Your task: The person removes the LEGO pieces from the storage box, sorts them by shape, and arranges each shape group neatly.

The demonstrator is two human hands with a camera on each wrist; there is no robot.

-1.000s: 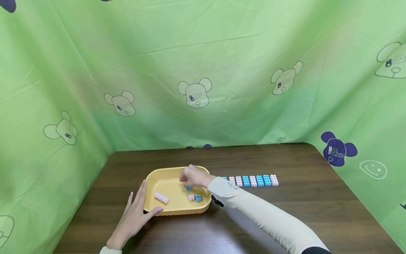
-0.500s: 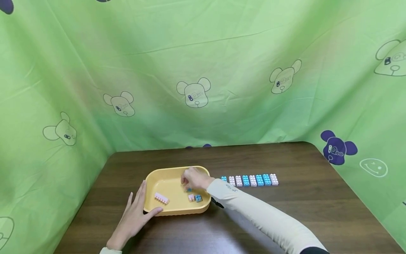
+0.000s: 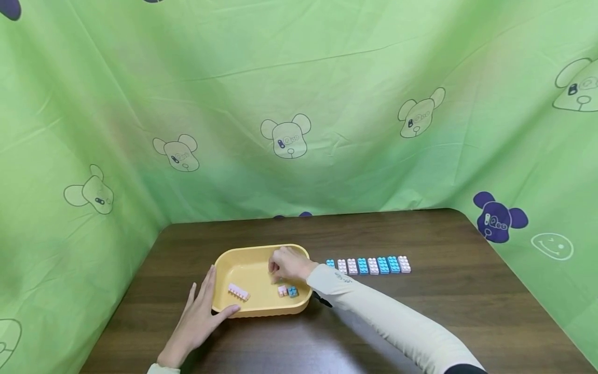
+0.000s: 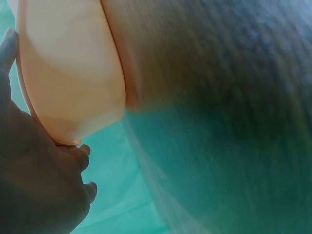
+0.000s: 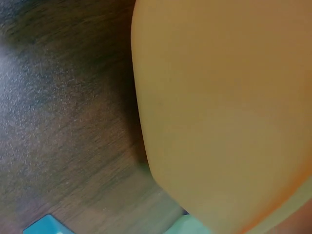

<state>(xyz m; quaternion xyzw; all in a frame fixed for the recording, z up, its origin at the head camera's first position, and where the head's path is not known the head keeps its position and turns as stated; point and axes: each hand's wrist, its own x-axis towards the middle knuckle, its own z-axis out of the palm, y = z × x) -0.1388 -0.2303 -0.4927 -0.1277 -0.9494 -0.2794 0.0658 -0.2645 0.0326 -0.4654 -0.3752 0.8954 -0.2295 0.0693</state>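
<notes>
My left hand [image 3: 198, 314] rests against the left end of a yellow tray [image 3: 261, 312], fingers straight along its side and thumb at the near rim. In the left wrist view, this hand [image 4: 39, 180] touches the tray's end [image 4: 73, 63]. My right hand [image 3: 288, 264] reaches down inside the tray's right half with bent fingers. Whatever lies under those fingertips is hidden. Just in front of it are a small pink brick [image 3: 282, 291] and a small blue brick [image 3: 292, 291]. A long pink brick piece [image 3: 239, 291] lies at the tray's left.
To the tray's right, several blue bricks [image 3: 362, 266] and pink bricks [image 3: 404, 264] form a row on the brown wooden table [image 3: 444, 311]. A green printed curtain [image 3: 350, 171] hangs around the table's back and sides. The right wrist view shows mainly the tray's outer wall [image 5: 219, 97].
My right hand has shifted slightly toward me and stays inside the tray. A blue brick seen below its fingers earlier is now hidden. The left hand has not moved.
</notes>
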